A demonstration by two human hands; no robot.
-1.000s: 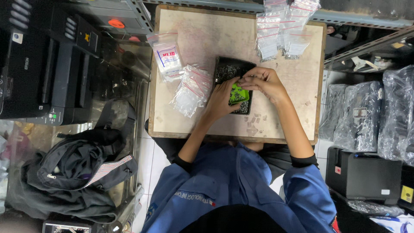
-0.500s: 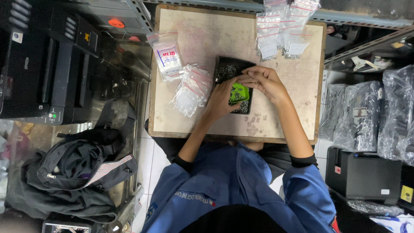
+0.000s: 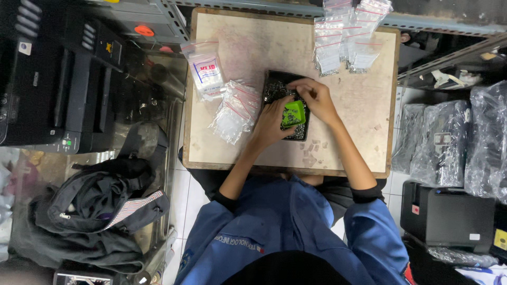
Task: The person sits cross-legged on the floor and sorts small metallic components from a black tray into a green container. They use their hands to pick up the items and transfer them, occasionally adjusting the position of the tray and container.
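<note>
My left hand [image 3: 270, 122] pinches the green scoop [image 3: 293, 113] over the black tray [image 3: 274, 84] mid-tabletop [image 3: 359, 126], right hand [image 3: 316, 100] curled loosely at its rim, bags [image 3: 235, 111] just left

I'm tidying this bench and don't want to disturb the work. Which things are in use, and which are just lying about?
In use:
left hand
right hand
green scoop
black tray of small parts

Lying about:
zip bags, top
zip bags, left
printer
jacket
</note>
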